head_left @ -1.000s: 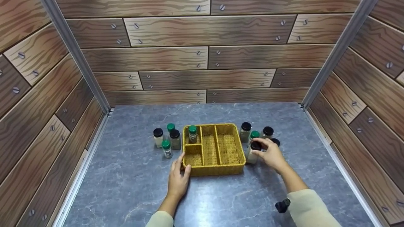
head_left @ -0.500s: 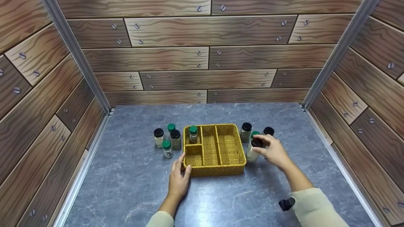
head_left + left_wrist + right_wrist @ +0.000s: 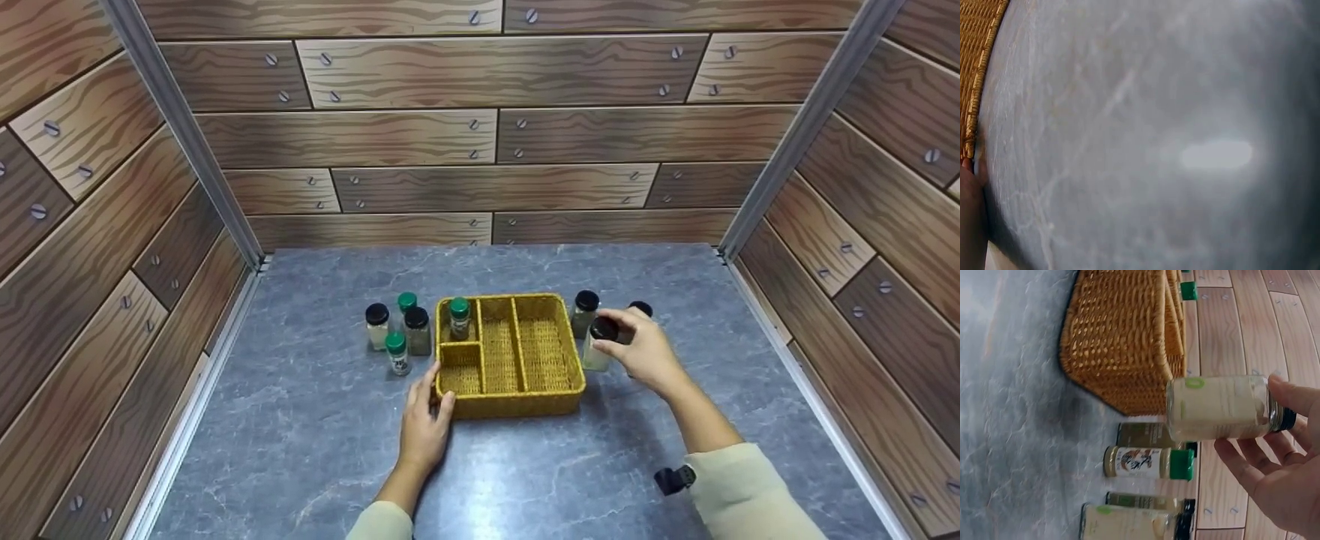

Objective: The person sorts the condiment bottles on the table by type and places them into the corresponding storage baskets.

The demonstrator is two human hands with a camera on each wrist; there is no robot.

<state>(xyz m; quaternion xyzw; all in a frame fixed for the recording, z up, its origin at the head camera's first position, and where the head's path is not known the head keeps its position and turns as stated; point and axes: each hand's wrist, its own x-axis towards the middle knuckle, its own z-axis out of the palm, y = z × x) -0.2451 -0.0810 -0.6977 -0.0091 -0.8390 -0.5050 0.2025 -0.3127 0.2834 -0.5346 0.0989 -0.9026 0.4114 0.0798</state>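
Note:
A glass spice jar (image 3: pixel 598 357) with a black cap and pale powder is held near its top by my right hand (image 3: pixel 649 354), just right of the basket. In the right wrist view this jar (image 3: pixel 1216 409) hangs above the table, the thumb on one side of it and the fingers on the other. My left hand (image 3: pixel 424 435) rests against the front left corner of a yellow woven basket (image 3: pixel 517 406) with dividers, its thumb at the front wall. Inside the basket's back left compartment stands a small green-capped spice jar (image 3: pixel 459 324).
Left of the basket stand several jars, among them a green-capped one (image 3: pixel 398 358) and a black-capped one (image 3: pixel 377 331). To its right are a black-capped jar (image 3: pixel 585 316), a green-capped shaker (image 3: pixel 1139 463) and others partly behind the right hand. Wood-patterned walls enclose the table (image 3: pixel 300 420).
My right hand has raised the black-capped jar off the table and moved it slightly away from me, beside the basket's right wall. My left hand and the basket have stayed put.

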